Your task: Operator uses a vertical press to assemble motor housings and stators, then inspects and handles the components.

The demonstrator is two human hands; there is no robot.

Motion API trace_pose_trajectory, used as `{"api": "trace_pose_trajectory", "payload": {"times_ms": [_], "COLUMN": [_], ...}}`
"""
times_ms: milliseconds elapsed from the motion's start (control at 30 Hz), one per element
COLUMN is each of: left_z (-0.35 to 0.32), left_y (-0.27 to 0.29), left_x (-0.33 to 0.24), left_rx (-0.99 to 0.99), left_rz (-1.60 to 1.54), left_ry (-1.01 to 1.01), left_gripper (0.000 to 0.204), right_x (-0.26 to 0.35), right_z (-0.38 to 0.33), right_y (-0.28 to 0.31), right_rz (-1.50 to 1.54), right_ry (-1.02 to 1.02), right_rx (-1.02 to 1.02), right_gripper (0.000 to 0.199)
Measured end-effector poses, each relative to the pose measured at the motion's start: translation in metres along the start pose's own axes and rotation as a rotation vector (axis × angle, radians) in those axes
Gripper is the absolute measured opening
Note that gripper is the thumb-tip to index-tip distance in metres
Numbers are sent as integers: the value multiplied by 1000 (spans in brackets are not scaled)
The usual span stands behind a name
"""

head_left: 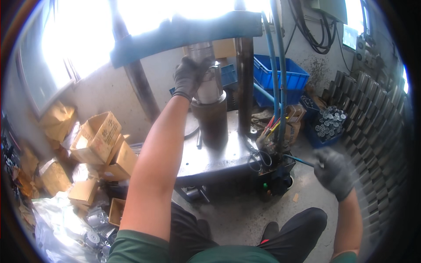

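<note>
My left hand point(187, 79), in a dark grey glove, reaches up into a press frame. Its fingers wrap round the side of a silvery metal cylinder point(210, 87), which stands upright on a thick dark round column point(210, 120). Directly above, the round press ram point(201, 51) comes down close to the cylinder; my hand hides the place where they meet. At the right, my gloved right hand point(335, 173) is closed on the end of a blue lever point(299, 160) that sticks out from the press's valve block. That hand is slightly blurred.
A blue crossbeam point(188, 37) spans the press above its metal table point(210, 162). Scissors point(259, 160) lie at the table's right corner by blue hoses point(283, 79). Cardboard boxes point(96, 138) crowd the left. Blue crates point(280, 72) and stacked metal tubes point(368, 105) stand right.
</note>
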State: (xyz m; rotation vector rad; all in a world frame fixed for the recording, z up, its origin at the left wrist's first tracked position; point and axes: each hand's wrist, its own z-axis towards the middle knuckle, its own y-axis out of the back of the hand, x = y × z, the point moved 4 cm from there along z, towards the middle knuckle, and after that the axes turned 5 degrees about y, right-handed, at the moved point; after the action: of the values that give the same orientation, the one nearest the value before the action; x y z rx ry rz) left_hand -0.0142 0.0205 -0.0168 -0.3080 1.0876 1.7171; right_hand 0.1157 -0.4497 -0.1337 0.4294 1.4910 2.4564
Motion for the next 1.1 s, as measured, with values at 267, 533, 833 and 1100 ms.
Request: {"api": "trace_pose_trajectory", "payload": {"times_ms": [267,533,833,1100], "left_z": [5,12,9,10], "left_y": [-14,-9,-16,-21], "left_x": [-2,18,1,9], "left_rx": [61,-11,72,-10], "left_rz": [-22,73,48,34], "left_ry": [34,23,11,47], "left_gripper": [89,93,90,92], "right_x": [-37,-7,8,2], "right_z": [119,-8,-96,-72], "right_y": [21,-12,-44,-22], "right_rz": [-67,-145,-127,34], "right_ry": [-194,39,-70,-137], "right_rx": [-324,503,751,510], "right_gripper": [63,38,25,35]}}
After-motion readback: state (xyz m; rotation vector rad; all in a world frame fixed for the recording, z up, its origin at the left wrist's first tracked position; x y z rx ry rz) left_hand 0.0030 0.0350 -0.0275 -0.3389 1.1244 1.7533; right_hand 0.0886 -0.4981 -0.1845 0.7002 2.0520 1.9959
